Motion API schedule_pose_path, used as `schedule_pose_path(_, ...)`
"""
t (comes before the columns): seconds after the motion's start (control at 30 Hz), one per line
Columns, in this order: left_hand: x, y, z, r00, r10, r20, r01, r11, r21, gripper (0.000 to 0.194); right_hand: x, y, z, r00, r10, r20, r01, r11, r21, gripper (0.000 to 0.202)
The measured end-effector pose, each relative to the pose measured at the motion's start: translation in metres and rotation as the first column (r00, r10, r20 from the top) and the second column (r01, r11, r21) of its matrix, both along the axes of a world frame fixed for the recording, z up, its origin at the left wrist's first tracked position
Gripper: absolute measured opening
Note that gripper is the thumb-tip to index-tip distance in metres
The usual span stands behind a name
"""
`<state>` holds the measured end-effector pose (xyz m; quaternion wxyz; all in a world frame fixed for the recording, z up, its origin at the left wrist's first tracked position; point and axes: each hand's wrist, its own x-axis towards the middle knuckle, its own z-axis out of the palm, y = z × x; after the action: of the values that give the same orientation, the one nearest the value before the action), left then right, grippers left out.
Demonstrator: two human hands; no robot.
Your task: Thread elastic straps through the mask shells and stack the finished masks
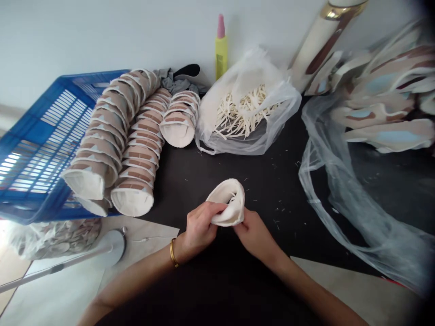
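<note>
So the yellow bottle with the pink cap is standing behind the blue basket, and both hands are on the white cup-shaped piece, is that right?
Not quite: the bottle stands behind the clear bag of strips, not the basket, as the head view shows. Both hands are on the piece.

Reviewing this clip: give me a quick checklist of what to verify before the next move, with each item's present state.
1. Cup held by both hands: ok; left hand grips its near-left side, thumb over the rim, and right hand holds its right side.
2. White strips showing inside the cup: ok.
3. Those strips fixed in place: cannot tell.
4. Strip bag standing clear of both hands: ok.
5. Black tabletop free of scraps: not ok; fine bits lie right of the cup.
6. Short cup stack clear of the hands: ok; it sits left of the strip bag.
</note>
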<state>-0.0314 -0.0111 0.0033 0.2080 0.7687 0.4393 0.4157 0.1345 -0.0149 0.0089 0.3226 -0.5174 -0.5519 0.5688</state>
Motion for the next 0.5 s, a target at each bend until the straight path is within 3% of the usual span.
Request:
schedule_pose_path(0.07,0.0,0.0,-0.002,1.0,0.016,0.007,-0.015,1.0,-0.014,0.035,-0.003,-0.004,-0.002,0.992,-0.016,0.129,-0.002,0.989,0.145,0.013)
schedule_pose_path(0.13,0.003,-0.001,-0.003,0.999,0.042,0.019,-0.042,0.999,-0.034,0.032,-0.006,-0.005,-0.005,0.986,-0.054,0.159,0.029,0.987,0.158,0.013)
schedule_pose_path(0.23,0.007,-0.004,-0.004,0.998,0.04,0.048,-0.037,0.997,-0.073,0.03,-0.006,-0.002,-0.008,0.999,-0.049,0.017,0.05,0.995,-0.092,0.014)
schedule_pose_path(0.3,0.006,-0.007,-0.005,0.998,0.018,0.058,-0.012,0.995,-0.098,0.03,-0.002,0.002,-0.006,0.992,-0.039,-0.12,0.0,0.951,-0.31,0.018)
schedule_pose_path(0.33,0.004,-0.008,-0.005,0.998,0.017,0.055,-0.011,0.994,-0.107,0.029,0.0,0.003,-0.003,0.988,-0.029,-0.149,-0.026,0.935,-0.352,0.021)
schedule_pose_path(0.4,-0.002,-0.007,-0.008,0.996,0.075,0.043,-0.069,0.99,-0.125,0.027,0.006,0.002,0.006,0.994,0.024,-0.106,-0.052,0.962,-0.268,0.024)
schedule_pose_path(0.5,-0.012,0.001,-0.01,0.945,0.312,0.101,-0.297,0.944,-0.14,0.023,0.016,-0.003,0.022,0.982,0.175,0.076,-0.17,0.983,-0.065,0.024)
